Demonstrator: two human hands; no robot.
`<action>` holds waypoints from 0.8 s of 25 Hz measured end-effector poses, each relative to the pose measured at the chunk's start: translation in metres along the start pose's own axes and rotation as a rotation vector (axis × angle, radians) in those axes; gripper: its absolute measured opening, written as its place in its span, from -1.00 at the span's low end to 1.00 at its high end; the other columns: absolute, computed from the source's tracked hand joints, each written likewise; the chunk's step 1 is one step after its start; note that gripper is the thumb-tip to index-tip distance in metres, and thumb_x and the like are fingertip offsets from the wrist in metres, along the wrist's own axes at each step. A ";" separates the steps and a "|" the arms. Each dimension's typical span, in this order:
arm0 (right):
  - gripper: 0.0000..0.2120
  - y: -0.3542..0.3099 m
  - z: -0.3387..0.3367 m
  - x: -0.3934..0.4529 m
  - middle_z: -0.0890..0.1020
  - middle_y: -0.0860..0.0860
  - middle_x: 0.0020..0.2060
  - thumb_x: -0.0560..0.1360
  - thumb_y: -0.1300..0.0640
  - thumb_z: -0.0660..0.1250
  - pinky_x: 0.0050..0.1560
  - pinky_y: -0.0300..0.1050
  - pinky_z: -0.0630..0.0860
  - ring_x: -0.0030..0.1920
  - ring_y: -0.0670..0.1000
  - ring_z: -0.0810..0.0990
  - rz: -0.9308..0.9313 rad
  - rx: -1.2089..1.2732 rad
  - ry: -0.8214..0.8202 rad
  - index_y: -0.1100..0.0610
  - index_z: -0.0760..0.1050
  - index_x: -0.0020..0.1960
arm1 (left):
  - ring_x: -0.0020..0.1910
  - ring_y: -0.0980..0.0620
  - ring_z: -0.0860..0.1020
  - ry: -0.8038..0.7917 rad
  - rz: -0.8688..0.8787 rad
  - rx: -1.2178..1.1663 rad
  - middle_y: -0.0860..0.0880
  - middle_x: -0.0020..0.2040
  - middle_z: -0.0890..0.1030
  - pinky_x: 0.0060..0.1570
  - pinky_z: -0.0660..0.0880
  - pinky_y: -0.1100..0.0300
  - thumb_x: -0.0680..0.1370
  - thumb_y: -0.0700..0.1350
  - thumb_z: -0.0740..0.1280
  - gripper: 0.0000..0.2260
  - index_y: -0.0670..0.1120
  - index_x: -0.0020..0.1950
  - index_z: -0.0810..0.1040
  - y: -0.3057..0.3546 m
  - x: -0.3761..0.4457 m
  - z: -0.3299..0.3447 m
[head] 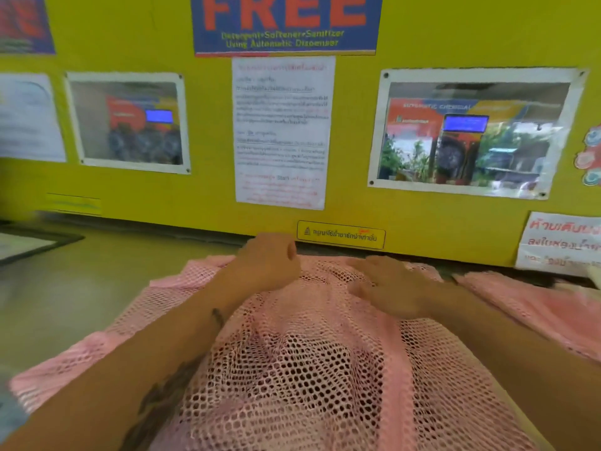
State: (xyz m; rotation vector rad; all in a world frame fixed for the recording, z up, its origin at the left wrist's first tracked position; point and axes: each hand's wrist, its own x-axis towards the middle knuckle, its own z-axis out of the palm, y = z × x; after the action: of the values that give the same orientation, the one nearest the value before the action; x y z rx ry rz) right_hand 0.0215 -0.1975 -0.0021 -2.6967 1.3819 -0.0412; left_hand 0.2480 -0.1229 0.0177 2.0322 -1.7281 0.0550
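Observation:
A pink mesh garment [292, 369] lies spread over the table in front of me, its far edge near the yellow wall. My left hand [266, 260] is at the far edge of the mesh with its fingers curled; what they hold is blurred. My right hand [390, 288] lies flat on the mesh with its fingers spread, pressing the cloth down. Both forearms reach across the garment.
A grey-green table top [81, 288] shows to the left of the garment. A yellow wall [211, 196] with posters and a paper notice [281, 131] stands right behind the table. More pink cloth [536, 304] lies at the right. A dark-framed sheet [29, 244] sits far left.

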 end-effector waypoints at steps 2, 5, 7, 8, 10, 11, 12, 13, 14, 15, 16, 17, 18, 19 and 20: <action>-0.20 0.004 0.023 0.012 -0.07 -0.02 0.60 0.35 -0.56 -0.21 0.46 0.42 -0.10 0.58 0.15 -0.11 -0.016 -0.041 -0.112 -0.29 -0.16 0.53 | 0.11 -0.12 0.52 -0.025 -0.145 0.181 -0.11 0.24 0.52 0.14 0.50 -0.03 0.52 0.12 0.24 -0.67 -0.02 0.19 0.53 -0.025 -0.006 -0.013; -0.01 0.029 0.014 0.016 -0.02 -0.02 0.60 0.24 -0.63 -0.15 0.53 0.19 -0.07 0.58 0.09 -0.06 -0.036 -0.004 -0.187 -0.18 -0.11 0.56 | 0.49 -0.28 0.20 -0.286 -0.287 0.322 -0.17 0.58 0.10 0.42 0.19 -0.22 0.43 0.45 0.12 -0.23 0.12 0.55 0.14 -0.068 -0.023 -0.013; -0.14 0.044 0.003 0.012 0.07 -0.02 0.59 0.41 -0.49 0.07 0.53 0.06 -0.02 0.56 0.04 0.04 -0.024 0.049 -0.220 -0.11 -0.02 0.58 | 0.55 -0.27 0.06 -0.438 -0.251 0.260 -0.13 0.62 -0.03 0.49 0.05 -0.23 0.42 0.50 0.04 -0.17 0.16 0.58 -0.08 -0.088 -0.031 -0.010; -0.19 0.050 0.000 0.010 0.10 -0.03 0.58 0.45 -0.43 0.13 0.53 0.04 0.01 0.56 0.03 0.08 -0.022 0.064 -0.217 -0.10 0.01 0.57 | 0.56 -0.24 0.04 -0.474 -0.246 0.246 -0.14 0.62 -0.03 0.49 0.03 -0.21 0.42 0.51 0.02 -0.16 0.13 0.59 -0.06 -0.093 -0.032 -0.009; -0.28 0.047 -0.001 0.002 0.13 -0.03 0.57 0.52 -0.30 0.19 0.51 0.01 0.05 0.55 0.04 0.09 0.016 -0.009 -0.152 -0.07 0.05 0.57 | 0.57 -0.22 0.02 -0.475 -0.257 0.276 -0.17 0.61 0.00 0.49 0.04 -0.22 0.40 0.52 0.03 -0.14 0.07 0.58 0.08 -0.091 -0.026 -0.009; -0.29 0.041 0.001 -0.004 0.11 -0.02 0.57 0.52 -0.29 0.19 0.51 0.03 0.05 0.56 0.05 0.07 0.022 -0.062 -0.079 -0.07 0.05 0.57 | 0.57 -0.23 -0.01 -0.436 -0.255 0.291 -0.18 0.61 -0.02 0.48 0.01 -0.26 0.41 0.51 0.02 -0.17 0.08 0.57 0.14 -0.087 -0.019 -0.010; -0.28 0.036 0.003 -0.007 0.09 -0.02 0.58 0.51 -0.31 0.19 0.52 0.06 0.05 0.56 0.04 0.04 -0.002 -0.047 -0.022 -0.11 0.04 0.56 | 0.57 -0.24 -0.05 -0.393 -0.250 0.292 -0.17 0.61 -0.07 0.46 -0.04 -0.30 0.44 0.48 0.01 -0.22 0.09 0.55 0.19 -0.084 -0.012 -0.007; -0.29 0.028 0.003 -0.010 0.07 -0.03 0.58 0.51 -0.31 0.18 0.52 0.06 0.03 0.56 0.02 0.03 -0.036 0.017 -0.007 -0.13 0.02 0.56 | 0.57 -0.24 -0.09 -0.380 -0.246 0.270 -0.16 0.61 -0.11 0.44 -0.10 -0.31 0.47 0.44 -0.01 -0.28 0.10 0.54 0.21 -0.082 -0.005 -0.004; -0.31 0.022 0.002 -0.013 0.06 -0.05 0.59 0.52 -0.30 0.17 0.51 0.03 0.01 0.56 -0.01 0.03 -0.059 0.114 -0.029 -0.14 0.02 0.56 | 0.57 -0.23 -0.11 -0.402 -0.208 0.244 -0.15 0.61 -0.14 0.45 -0.12 -0.28 0.50 0.40 -0.03 -0.31 0.08 0.55 0.20 -0.083 0.002 -0.001; -0.32 0.015 0.000 -0.015 0.05 -0.06 0.59 0.53 -0.28 0.16 0.50 -0.01 -0.02 0.56 -0.02 0.02 -0.078 0.158 -0.093 -0.14 0.03 0.57 | 0.58 -0.22 -0.13 -0.451 -0.205 0.220 -0.15 0.61 -0.14 0.47 -0.13 -0.25 0.52 0.39 -0.05 -0.31 0.07 0.56 0.16 -0.083 0.005 0.001; -0.33 0.011 0.004 -0.017 0.03 -0.04 0.59 0.54 -0.27 0.15 0.51 -0.02 -0.05 0.57 -0.01 0.00 -0.086 0.141 -0.159 -0.13 0.03 0.57 | 0.58 -0.20 -0.15 -0.457 -0.206 0.214 -0.14 0.61 -0.15 0.49 -0.13 -0.24 0.53 0.39 -0.07 -0.30 0.06 0.58 0.09 -0.093 0.012 0.006; -0.32 0.010 0.007 -0.016 0.02 -0.02 0.59 0.54 -0.28 0.13 0.51 0.00 -0.06 0.57 0.00 -0.01 -0.082 0.109 -0.165 -0.12 0.02 0.57 | 0.57 -0.21 -0.17 -0.428 -0.245 0.223 -0.14 0.61 -0.18 0.49 -0.13 -0.25 0.53 0.38 -0.06 -0.30 0.07 0.59 0.01 -0.099 0.014 0.006; -0.32 0.012 0.010 -0.016 0.03 0.00 0.59 0.53 -0.30 0.12 0.53 0.03 -0.06 0.57 0.01 0.00 -0.074 0.122 -0.115 -0.12 0.03 0.57 | 0.57 -0.24 -0.17 -0.345 -0.268 0.240 -0.15 0.60 -0.21 0.48 -0.11 -0.27 0.54 0.36 -0.04 -0.32 0.08 0.59 -0.03 -0.109 0.021 0.012; -0.32 0.015 0.010 -0.016 0.06 0.00 0.59 0.53 -0.30 0.12 0.54 0.06 -0.02 0.57 0.01 0.03 -0.050 0.103 -0.058 -0.12 0.05 0.57 | 0.57 -0.27 -0.12 -0.243 -0.289 0.266 -0.17 0.61 -0.19 0.46 -0.06 -0.29 0.56 0.31 -0.02 -0.35 0.08 0.59 -0.02 -0.103 0.019 0.009; -0.34 0.013 0.005 -0.020 0.12 0.00 0.58 0.53 -0.29 0.13 0.53 0.10 0.04 0.56 0.02 0.09 -0.015 0.085 -0.036 -0.11 0.09 0.56 | 0.55 -0.29 -0.02 -0.125 -0.248 0.306 -0.18 0.61 -0.10 0.45 0.03 -0.30 0.58 0.27 0.01 -0.39 0.06 0.58 0.04 -0.100 0.023 0.008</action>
State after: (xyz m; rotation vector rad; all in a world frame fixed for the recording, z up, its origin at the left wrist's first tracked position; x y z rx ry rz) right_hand -0.0005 -0.1886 -0.0080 -2.6252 1.3197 -0.0505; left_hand 0.3448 -0.1376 -0.0146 2.5091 -1.6038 0.1211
